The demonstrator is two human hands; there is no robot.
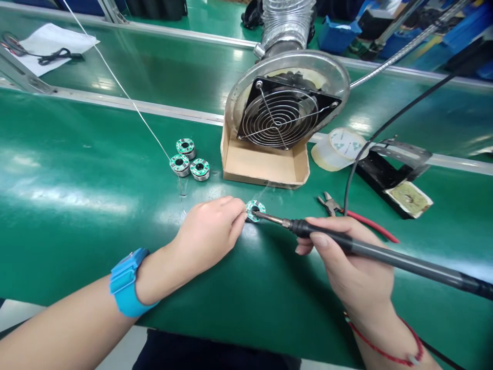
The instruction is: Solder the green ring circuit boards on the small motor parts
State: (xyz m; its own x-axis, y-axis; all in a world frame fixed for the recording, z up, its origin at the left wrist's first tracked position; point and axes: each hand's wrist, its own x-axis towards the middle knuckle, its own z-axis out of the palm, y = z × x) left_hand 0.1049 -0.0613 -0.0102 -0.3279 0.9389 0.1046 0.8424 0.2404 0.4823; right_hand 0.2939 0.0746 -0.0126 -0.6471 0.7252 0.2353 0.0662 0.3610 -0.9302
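My left hand (210,231), with a blue wrist strap (127,281) on its wrist, pinches a small round green circuit part (256,209) against the green mat. A thin solder wire (127,95) runs from the far left down toward this hand. My right hand (352,267) grips a black soldering iron (370,250), whose metal tip touches the round part. Three more round green parts (188,159) lie in a cluster farther back to the left.
A fume extractor fan (283,113) stands in a cardboard tray (265,167) just behind the work spot. To the right lie a solder spool (339,148), red-handled cutters (346,210) and an iron stand with sponge (400,180). A conveyor rail (115,103) crosses behind.
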